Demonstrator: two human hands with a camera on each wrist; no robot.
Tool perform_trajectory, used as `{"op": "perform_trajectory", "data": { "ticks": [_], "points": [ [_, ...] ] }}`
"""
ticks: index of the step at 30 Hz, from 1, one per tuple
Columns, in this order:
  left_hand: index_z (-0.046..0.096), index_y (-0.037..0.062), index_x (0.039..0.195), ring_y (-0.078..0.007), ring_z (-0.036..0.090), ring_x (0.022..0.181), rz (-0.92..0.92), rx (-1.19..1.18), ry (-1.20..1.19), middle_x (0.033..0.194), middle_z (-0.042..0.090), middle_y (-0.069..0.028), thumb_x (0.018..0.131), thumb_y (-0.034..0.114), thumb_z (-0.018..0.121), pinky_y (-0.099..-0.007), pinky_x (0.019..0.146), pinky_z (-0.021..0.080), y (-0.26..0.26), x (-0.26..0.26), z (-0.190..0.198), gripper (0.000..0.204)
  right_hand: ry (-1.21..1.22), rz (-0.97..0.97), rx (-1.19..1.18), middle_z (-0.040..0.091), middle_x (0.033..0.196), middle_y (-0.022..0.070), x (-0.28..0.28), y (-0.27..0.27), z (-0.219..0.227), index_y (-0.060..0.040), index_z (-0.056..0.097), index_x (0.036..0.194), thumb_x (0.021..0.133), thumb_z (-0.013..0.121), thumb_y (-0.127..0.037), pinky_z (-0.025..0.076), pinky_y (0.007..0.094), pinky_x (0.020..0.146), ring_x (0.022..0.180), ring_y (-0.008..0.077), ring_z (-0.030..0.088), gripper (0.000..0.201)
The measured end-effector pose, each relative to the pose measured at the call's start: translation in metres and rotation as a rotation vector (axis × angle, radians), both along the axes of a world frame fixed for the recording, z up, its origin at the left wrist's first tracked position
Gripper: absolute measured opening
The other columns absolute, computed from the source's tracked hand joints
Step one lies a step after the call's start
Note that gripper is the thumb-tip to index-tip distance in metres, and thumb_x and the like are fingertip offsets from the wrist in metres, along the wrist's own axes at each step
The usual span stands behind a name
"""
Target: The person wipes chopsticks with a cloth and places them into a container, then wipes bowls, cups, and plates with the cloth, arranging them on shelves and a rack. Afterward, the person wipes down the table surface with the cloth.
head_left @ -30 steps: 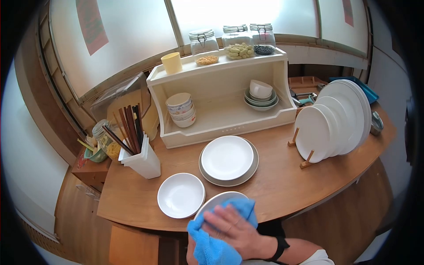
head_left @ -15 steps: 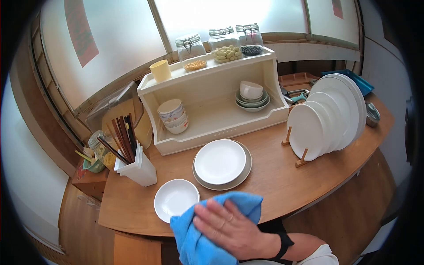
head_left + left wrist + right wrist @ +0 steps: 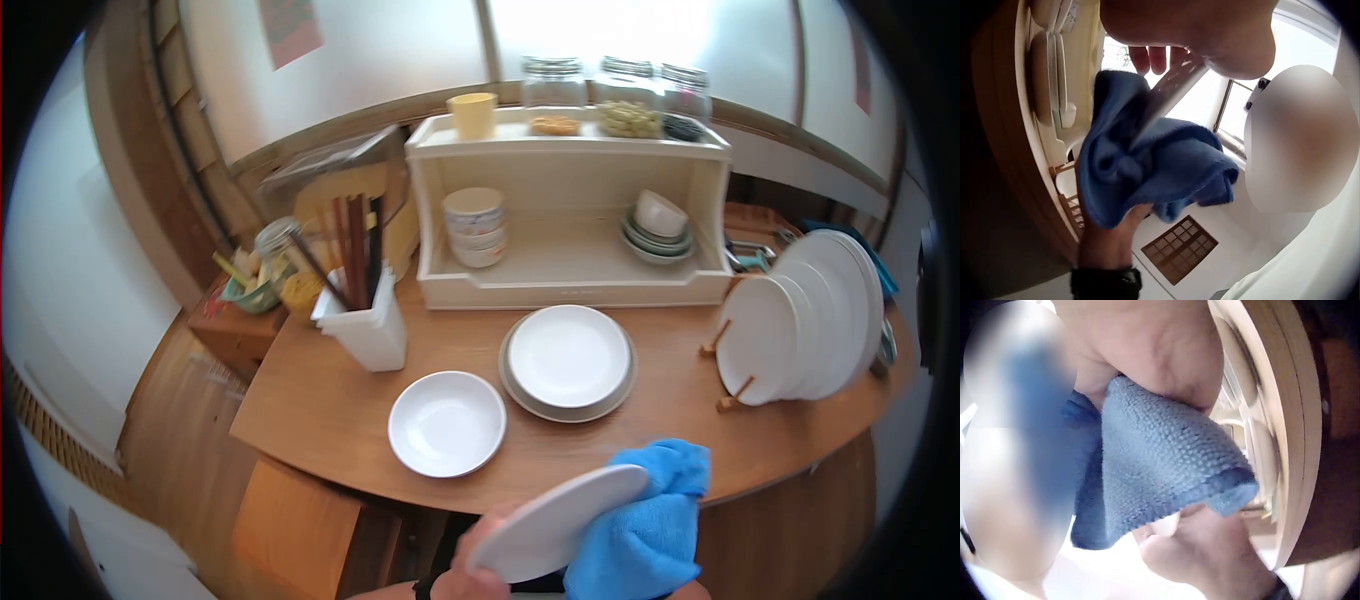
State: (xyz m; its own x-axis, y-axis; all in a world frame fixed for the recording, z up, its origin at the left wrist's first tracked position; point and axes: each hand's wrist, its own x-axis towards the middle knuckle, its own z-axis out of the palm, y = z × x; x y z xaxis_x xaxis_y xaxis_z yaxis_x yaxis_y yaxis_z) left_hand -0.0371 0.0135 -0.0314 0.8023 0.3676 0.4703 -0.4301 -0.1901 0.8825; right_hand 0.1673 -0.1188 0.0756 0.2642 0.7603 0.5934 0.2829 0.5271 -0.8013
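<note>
A white plate (image 3: 555,522) is tilted above the table's front edge. My left hand (image 3: 478,565) grips its lower left rim, and shows at the top of the left wrist view (image 3: 1191,34). Around the plate's other edge hangs a blue cloth (image 3: 645,520), bunched there in the left wrist view (image 3: 1147,165). My right hand (image 3: 1154,353) holds this cloth; the cloth hides most of that hand in the head view. A white bowl-like dish (image 3: 447,424) lies on the table, left of a white plate (image 3: 569,356) stacked on a larger grey-rimmed one.
Behind stands a cream shelf (image 3: 575,297) with bowls inside and jars and a yellow cup (image 3: 473,117) on top. A white holder (image 3: 370,335) with chopsticks is at the left. Upright plates (image 3: 757,340) fill a wooden rack at the right.
The plate, formerly low and mostly under the cloth, is now raised and tilted. The cloth and right hand moved right, to the plate's edge; the left hand came into view. The head view shifted.
</note>
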Motion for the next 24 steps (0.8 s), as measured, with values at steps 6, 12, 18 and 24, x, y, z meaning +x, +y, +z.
{"op": "perform_trajectory", "data": {
  "ticks": [6,12,18,24],
  "points": [
    [0.056,-0.0057,0.111,-0.0314,0.057,0.054,0.174,0.571,-0.196,0.072,0.059,-0.0111,0.091,0.026,0.057,-0.038,0.052,0.047,0.015,0.014,0.047,0.038,0.296,0.409,0.084,0.059,0.107,0.0105,0.009,-0.015,0.0,-0.0018,0.059,0.103,0.079,0.065,-0.014,0.049,0.0353,0.082,0.096,0.0219,0.057,0.027],
    [0.054,-0.0076,0.113,-0.0281,0.061,0.054,0.439,0.542,-0.07,0.074,0.063,-0.0142,0.092,0.013,0.054,-0.0336,0.051,0.05,0.019,0.016,0.036,0.029,-0.423,-0.588,-0.529,0.053,0.073,0.0022,-0.098,-0.012,-0.002,-0.0053,0.058,0.089,0.07,0.074,-0.031,0.042,0.035,0.062,0.069,0.021,0.052,0.035],
    [0.044,-0.0063,0.125,-0.0187,0.065,0.081,0.556,0.133,0.109,0.098,0.064,-0.0182,0.097,0.017,0.049,-0.0296,0.072,0.052,0.034,0.016,0.036,0.036,0.038,-0.371,-0.557,0.056,0.079,0.003,-0.073,-0.016,-0.033,-0.0056,0.058,0.094,0.076,0.071,-0.027,0.044,0.034,0.067,0.075,0.0207,0.054,0.031],
    [0.038,-0.0055,0.129,-0.0147,0.055,0.105,0.542,-0.173,0.114,0.119,0.055,-0.0139,0.1,0.016,0.043,-0.0298,0.092,0.045,0.108,-0.002,0.061,0.037,0.584,-0.089,-0.54,0.059,0.086,0.0039,-0.065,-0.022,-0.074,-0.006,0.059,0.099,0.082,0.067,-0.023,0.047,0.0328,0.073,0.082,0.0204,0.057,0.025]
  ]
}}
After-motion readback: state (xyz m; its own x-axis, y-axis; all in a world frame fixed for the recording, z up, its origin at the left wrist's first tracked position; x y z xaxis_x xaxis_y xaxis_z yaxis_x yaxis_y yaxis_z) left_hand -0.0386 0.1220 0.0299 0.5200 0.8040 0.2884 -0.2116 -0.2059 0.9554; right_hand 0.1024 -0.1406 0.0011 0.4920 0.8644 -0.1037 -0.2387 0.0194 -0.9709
